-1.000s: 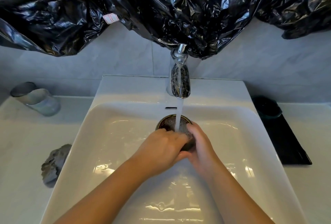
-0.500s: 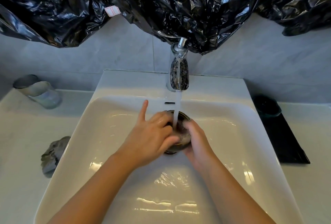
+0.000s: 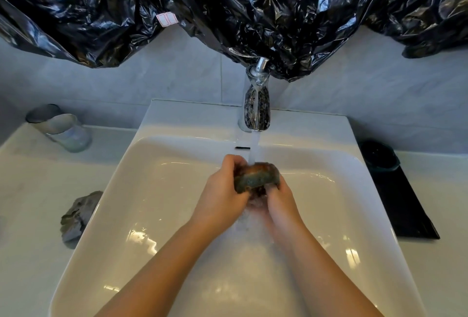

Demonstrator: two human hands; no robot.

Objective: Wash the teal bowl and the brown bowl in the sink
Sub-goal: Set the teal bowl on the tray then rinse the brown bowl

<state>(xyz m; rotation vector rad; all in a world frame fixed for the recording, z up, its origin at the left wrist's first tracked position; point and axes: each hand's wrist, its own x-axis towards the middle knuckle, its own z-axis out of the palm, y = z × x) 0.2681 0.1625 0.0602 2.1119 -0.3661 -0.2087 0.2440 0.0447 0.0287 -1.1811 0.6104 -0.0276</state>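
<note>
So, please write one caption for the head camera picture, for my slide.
The left hand and right hand hold the brown bowl under the running tap over the white sink.

Both bare forearms angle in from the bottom edge and meet just above frame center. The left hand (image 3: pixel 222 190) has its fingers curled over the left side of the brown bowl (image 3: pixel 257 177). The right hand (image 3: pixel 281 201) grips it from the lower right, with the wrists pretty close together.

Speckled brown bowl (image 3: pixel 257 177), white sink (image 3: pixel 157 190)
</note>
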